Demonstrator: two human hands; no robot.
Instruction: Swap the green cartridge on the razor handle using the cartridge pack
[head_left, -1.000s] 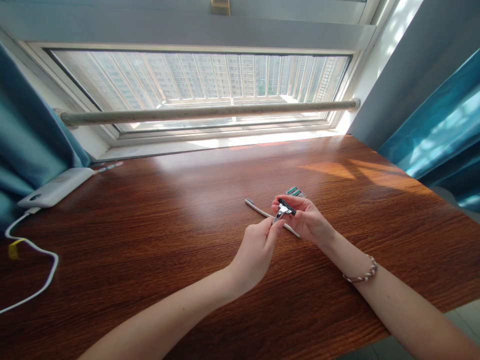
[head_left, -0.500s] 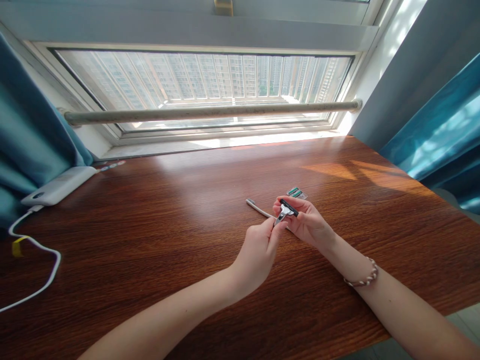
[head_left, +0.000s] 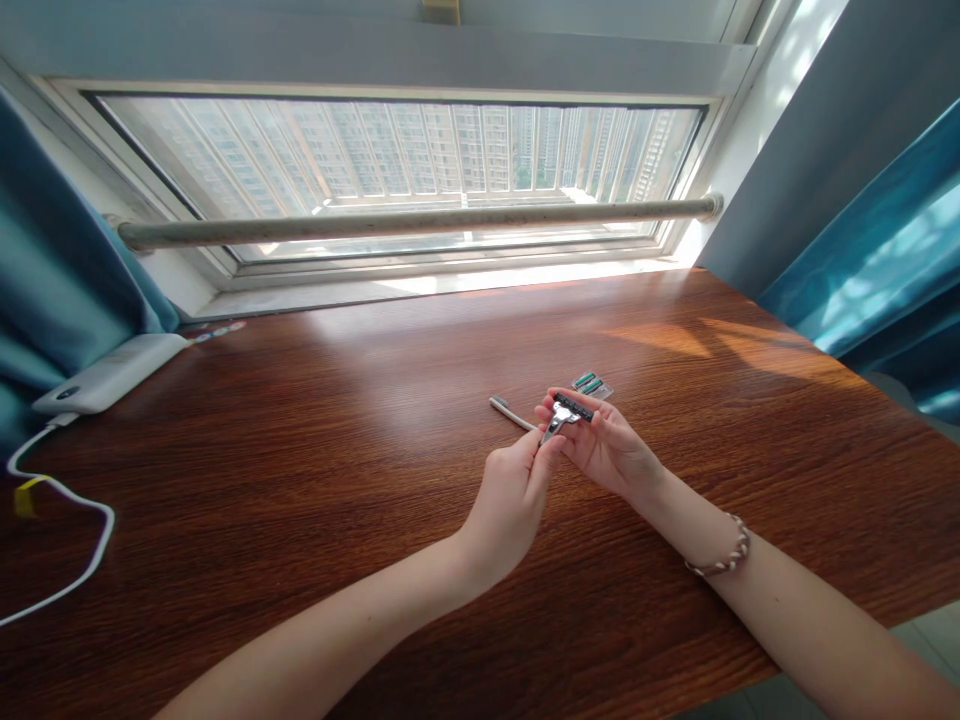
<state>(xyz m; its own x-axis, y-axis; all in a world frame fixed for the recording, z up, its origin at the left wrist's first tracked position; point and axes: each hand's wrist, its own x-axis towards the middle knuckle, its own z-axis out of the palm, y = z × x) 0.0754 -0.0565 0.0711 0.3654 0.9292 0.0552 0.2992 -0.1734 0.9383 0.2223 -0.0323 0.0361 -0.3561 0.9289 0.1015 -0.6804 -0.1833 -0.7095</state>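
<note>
A small razor [head_left: 564, 414] with a silver neck and a dark blade head is held above the wooden desk [head_left: 315, 450]. My left hand [head_left: 514, 500] pinches its handle end from below, fingers closed. My right hand [head_left: 600, 440] cups the blade head, fingertips curled onto it. A white toothbrush [head_left: 508, 411] lies on the desk just behind the hands, partly hidden by them. A small pack of green-striped blade cartridges [head_left: 591, 384] rests on the desk just beyond my right hand.
A white power bank [head_left: 112, 372] with a white cable [head_left: 67, 520] sits at the desk's far left. Teal curtains [head_left: 885, 260] hang on both sides. A window with a metal rail [head_left: 420, 222] runs along the desk's far edge.
The razor's blade head has turned a little flatter in my right fingers, and both hands have shifted slightly left. Nothing was let go.
</note>
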